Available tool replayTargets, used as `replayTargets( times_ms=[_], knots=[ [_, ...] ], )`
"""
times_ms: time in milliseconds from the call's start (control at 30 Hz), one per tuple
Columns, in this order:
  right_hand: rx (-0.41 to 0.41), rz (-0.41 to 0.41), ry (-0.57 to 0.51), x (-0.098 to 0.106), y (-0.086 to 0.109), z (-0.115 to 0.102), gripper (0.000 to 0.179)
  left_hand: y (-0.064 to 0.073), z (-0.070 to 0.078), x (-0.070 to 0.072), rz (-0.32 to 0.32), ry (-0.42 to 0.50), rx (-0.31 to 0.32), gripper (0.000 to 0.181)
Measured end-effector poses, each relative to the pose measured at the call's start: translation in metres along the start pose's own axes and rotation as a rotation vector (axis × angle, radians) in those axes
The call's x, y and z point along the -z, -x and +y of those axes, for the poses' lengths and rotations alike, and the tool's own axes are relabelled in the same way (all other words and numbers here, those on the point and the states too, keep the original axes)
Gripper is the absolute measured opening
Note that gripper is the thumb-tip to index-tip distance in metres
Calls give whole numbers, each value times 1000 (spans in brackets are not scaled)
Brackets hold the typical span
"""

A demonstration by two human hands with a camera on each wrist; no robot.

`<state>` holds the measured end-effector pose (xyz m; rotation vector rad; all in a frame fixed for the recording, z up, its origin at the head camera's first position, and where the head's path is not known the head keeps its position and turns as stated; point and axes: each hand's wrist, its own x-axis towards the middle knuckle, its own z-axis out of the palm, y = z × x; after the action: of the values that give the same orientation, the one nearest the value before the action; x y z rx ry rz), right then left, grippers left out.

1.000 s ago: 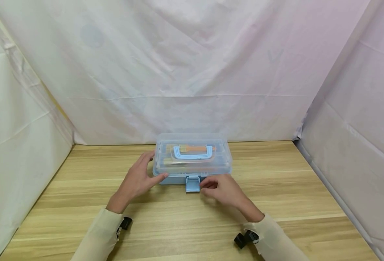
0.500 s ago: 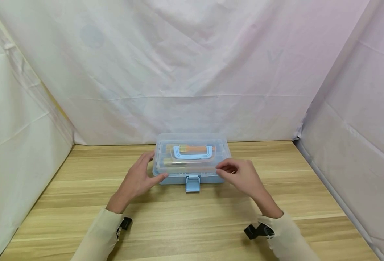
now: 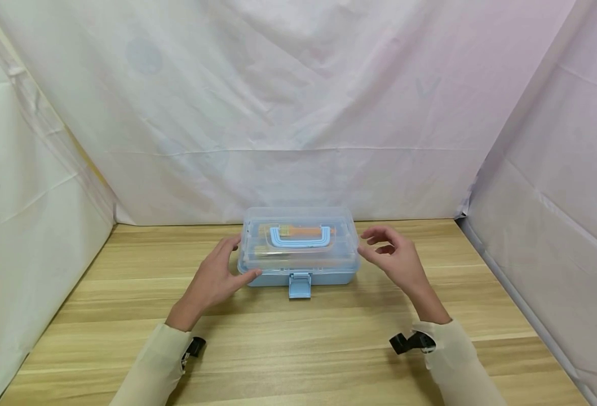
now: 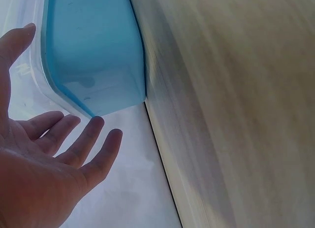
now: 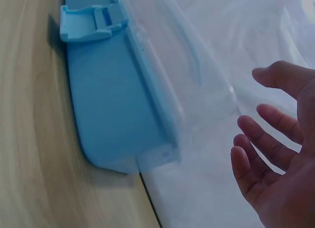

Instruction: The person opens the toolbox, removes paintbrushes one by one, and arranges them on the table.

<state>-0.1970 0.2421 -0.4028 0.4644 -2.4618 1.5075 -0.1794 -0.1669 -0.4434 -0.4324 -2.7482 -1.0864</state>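
Observation:
A blue plastic storage box with a clear lid stands on the table. Its blue handle lies folded on top, and the front latch hangs flipped down. Through the lid shows an orange-handled brush. My left hand spreads around the left end, thumb at the front left corner of the lid; in the left wrist view its loosely bent fingers are by the lid's rim. My right hand is beside the right end, fingers relaxed, holding nothing. In the right wrist view a gap separates it from the lid.
The wood-grain table carries the box near its back edge. White cloth curtains rise behind and on both sides. A small black camera sits at the right sleeve, another black camera at the left.
My right hand has moved from beside the latch, up and right past the lid's front right corner, to the box's right end, and its fingers have spread. The left hand and box stay put.

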Motion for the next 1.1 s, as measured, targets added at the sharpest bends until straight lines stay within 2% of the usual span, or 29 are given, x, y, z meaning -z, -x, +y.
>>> replayTargets(
  times_ms=[167,433,833,1100],
  knots=[
    [-41,-62,-16,-2,-5,18,55,0,0,0,0,5,4,91],
    [-100,-173,-6,-8,-6,37,72,-1,-1,0,0,7,2,90],
    [-105,-201,17,-17,-5,46,80,0,-4,0,-15,16,-1,93],
    [-99,-214,38,-18,-3,47,82,-1,-8,3,-48,55,34,99]
  ],
)
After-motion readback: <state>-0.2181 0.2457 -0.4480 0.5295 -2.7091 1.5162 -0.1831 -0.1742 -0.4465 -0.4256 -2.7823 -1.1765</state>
